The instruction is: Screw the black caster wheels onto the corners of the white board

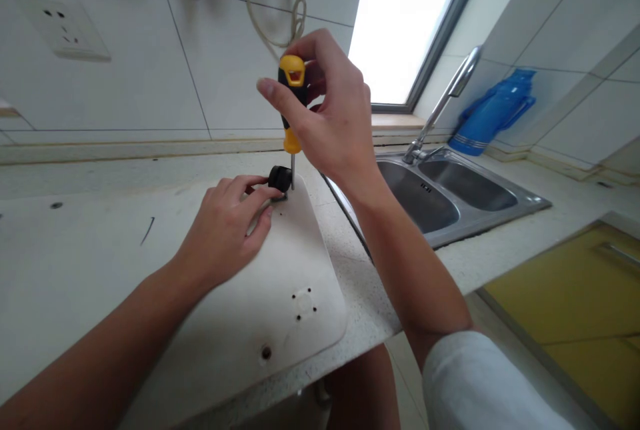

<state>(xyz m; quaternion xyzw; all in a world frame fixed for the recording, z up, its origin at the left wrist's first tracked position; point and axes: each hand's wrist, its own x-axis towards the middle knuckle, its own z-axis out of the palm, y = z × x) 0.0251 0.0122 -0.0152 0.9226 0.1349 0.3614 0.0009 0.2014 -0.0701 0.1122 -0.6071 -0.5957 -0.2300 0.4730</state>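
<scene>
A white board (240,323) with rounded corners lies flat on the countertop. Near its far right corner sits a small black caster wheel (280,179). My left hand (233,223) grips the caster between thumb and fingers, pressing its base against the board. In my right hand (333,107) is a yellow and black screwdriver (293,103), held upright with the fingers round its handle. The shaft points down just beside the caster, and its tip ends at the caster's base. Whether a screw is under the tip I cannot tell.
To the right, a double steel sink (425,197) is set into the counter (357,283), with a tall faucet (443,103). A blue thermos (495,113) leans in the back corner. The near end of the board has several screw holes (304,303) and one larger hole (266,353).
</scene>
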